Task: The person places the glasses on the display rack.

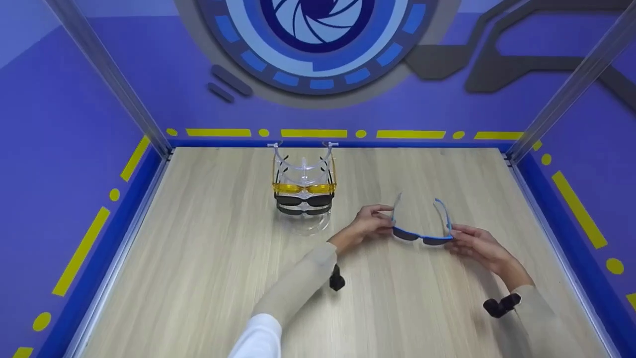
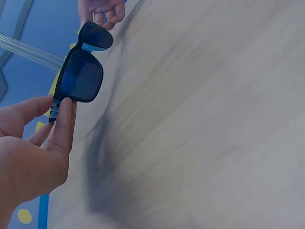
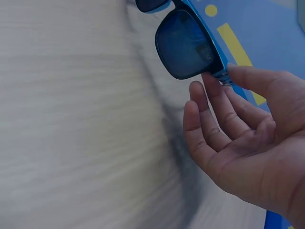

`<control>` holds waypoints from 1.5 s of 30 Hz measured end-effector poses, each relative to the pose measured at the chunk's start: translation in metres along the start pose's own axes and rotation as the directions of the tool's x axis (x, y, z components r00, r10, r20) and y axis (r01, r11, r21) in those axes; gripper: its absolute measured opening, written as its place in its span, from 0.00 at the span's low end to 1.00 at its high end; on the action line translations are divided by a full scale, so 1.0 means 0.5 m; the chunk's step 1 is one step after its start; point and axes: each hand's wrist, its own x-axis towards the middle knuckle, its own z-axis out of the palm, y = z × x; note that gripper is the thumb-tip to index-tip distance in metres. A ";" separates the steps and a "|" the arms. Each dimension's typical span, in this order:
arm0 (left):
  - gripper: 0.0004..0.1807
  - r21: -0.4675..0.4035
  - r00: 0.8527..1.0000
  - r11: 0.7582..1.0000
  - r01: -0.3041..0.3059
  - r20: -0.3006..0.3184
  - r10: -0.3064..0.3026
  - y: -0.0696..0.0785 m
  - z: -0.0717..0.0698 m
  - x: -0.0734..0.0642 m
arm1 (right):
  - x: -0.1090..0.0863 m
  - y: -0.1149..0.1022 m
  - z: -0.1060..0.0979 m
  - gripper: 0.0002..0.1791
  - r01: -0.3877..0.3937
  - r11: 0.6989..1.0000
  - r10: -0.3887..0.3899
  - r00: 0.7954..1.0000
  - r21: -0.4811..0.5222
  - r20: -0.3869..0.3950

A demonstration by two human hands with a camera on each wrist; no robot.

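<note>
Blue-framed sunglasses with dark lenses are held between my two hands, arms unfolded and pointing toward the back wall. My left hand pinches the left hinge corner between thumb and fingers. At the opposite corner, my right hand grips the frame the same way. In the left wrist view the dark lenses face the camera, and a shadow lies on the table below. The right wrist view shows the thumb and fingertips at the hinge beside a lens.
Left of my hands, a clear display stand holds yellow glasses above black sunglasses, with another dark pair lower down. The wooden table is bordered by blue panels and metal rails.
</note>
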 end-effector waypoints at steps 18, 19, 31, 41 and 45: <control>0.42 -0.037 0.982 0.999 0.031 0.187 -0.023 -0.036 -0.154 -0.173 | -0.022 0.035 0.145 0.33 0.021 0.999 -0.013 0.959 -0.026 0.285; 0.43 -0.038 0.981 0.999 0.038 0.194 -0.030 -0.040 -0.161 -0.183 | -0.021 0.038 0.154 0.33 0.019 1.000 -0.012 0.956 -0.022 0.292; 0.46 0.002 0.982 0.999 0.036 0.188 -0.036 -0.068 -0.212 -0.252 | -0.016 0.054 0.231 0.38 -0.036 0.999 0.037 0.947 -0.010 0.320; 0.45 0.057 0.988 0.998 0.039 0.149 -0.047 -0.074 -0.228 -0.271 | -0.011 0.058 0.260 0.35 -0.018 0.999 0.027 0.951 -0.032 0.309; 0.45 0.067 0.987 0.997 0.045 0.149 -0.054 -0.074 -0.232 -0.275 | -0.012 0.059 0.261 0.37 -0.016 1.000 0.022 0.955 -0.022 0.297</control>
